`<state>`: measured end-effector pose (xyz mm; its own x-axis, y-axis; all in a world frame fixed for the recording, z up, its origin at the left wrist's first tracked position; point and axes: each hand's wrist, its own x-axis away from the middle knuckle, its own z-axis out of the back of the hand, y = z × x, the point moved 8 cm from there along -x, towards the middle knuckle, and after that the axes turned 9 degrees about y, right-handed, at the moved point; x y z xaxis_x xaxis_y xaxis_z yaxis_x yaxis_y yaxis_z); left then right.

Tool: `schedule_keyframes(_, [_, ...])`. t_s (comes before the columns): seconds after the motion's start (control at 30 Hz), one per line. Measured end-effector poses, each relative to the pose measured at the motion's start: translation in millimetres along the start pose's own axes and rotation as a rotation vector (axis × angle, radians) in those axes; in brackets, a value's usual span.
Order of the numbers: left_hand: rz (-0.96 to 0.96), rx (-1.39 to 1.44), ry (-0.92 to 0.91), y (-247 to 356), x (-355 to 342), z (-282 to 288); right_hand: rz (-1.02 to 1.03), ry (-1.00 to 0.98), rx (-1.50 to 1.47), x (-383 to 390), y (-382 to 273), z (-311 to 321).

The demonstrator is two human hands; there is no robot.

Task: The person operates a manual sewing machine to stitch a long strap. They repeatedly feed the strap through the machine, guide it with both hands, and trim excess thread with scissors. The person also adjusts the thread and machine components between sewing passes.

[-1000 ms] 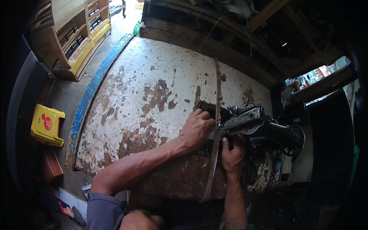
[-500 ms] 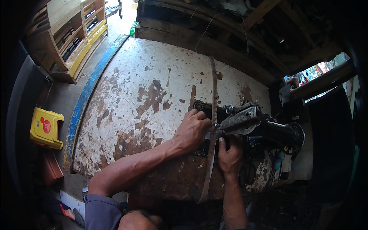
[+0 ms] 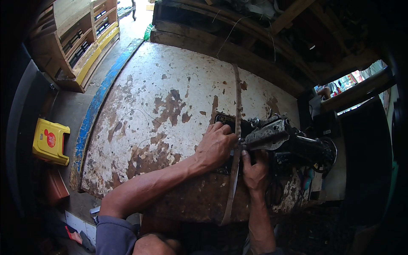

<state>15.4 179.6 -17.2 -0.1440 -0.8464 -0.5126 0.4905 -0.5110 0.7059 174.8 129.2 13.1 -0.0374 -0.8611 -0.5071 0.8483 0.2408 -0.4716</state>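
Note:
A black sewing machine (image 3: 276, 138) stands on the worn table, its head end toward the middle. A long, narrow brown strap (image 3: 238, 95) runs from the far part of the table, past the needle area, and down over the near edge. My left hand (image 3: 219, 144) is closed at the strap's left side, over the machine bed; its fingertips are hidden. On the strap's right side, just below the machine head, my right hand (image 3: 255, 170) is closed, with its thumb against the strap's edge. A pale strip shows along the strap beneath my hands.
The peeling white table (image 3: 140, 80) has a blue left edge (image 3: 100, 91). A yellow plastic stool (image 3: 51, 141) and a wooden rack (image 3: 78, 46) stand to the left. Scissor-like dark handles (image 3: 276, 192) lie near my right wrist. Dark wooden shelving (image 3: 199, 42) borders the far side.
My left hand has shifted slightly right and nearer to me, reaching the strap's edge. The right hand and the machine stay almost where they were.

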Motion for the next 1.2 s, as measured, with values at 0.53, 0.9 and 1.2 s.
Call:
schedule_keyframes(0.53, [-0.266,-0.259,-0.022,30.1,6.3,11.1,-0.591,-0.053,-1.171,35.5,32.6,19.2])
schedule_keyframes(0.9, [-0.195,-0.178,-0.151,61.6,45.4,21.3,-0.194,-0.326,-0.538,73.3,-26.7,105.1])
schedule_keyframes(1.2, [-0.266,-0.305,-0.212,70.6,52.8,7.7,0.008,0.541,0.427,-134.9,100.1,285.5])
